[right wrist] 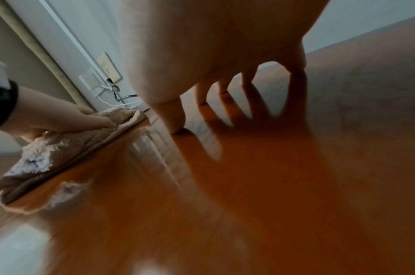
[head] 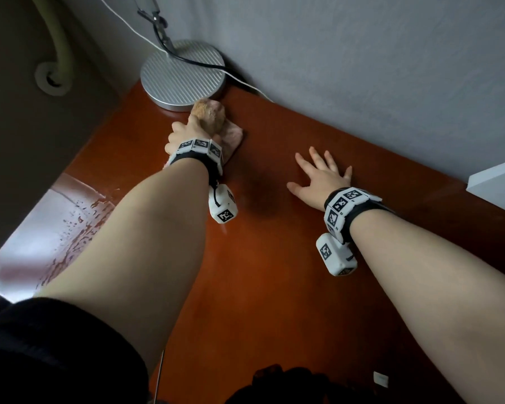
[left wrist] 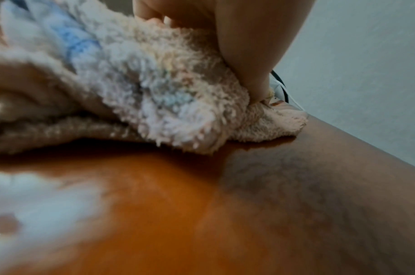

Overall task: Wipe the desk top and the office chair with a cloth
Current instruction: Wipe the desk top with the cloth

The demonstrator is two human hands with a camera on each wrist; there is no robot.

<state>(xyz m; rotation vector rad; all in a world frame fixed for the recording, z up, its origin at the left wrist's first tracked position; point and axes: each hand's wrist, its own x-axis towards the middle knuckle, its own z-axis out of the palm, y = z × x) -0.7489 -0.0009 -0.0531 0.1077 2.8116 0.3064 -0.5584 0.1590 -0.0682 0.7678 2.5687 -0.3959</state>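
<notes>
- Left hand (head: 184, 132) grips the cloth (head: 216, 123), fingers curled round a bunched fold; thumb (left wrist: 249, 61) presses into the pile in the left wrist view.
- Cloth lies on the desk top (head: 274, 258) under and ahead of my left hand, its far end touching the rim of the lamp base (head: 182, 74) at the back left corner.
- Right hand (head: 321, 176) lies well apart from the cloth, to its right, fingers spread and straight; fingertips (right wrist: 177, 128) rest on the desk top, holding nothing.
- Wet streaks and droplets show on the desk's left edge.
- White object (head: 496, 185) at the right edge: cut off, cannot identify.
- Left fingers mostly hidden by cloth and wristband; left wrist view is blurred near the lens.
</notes>
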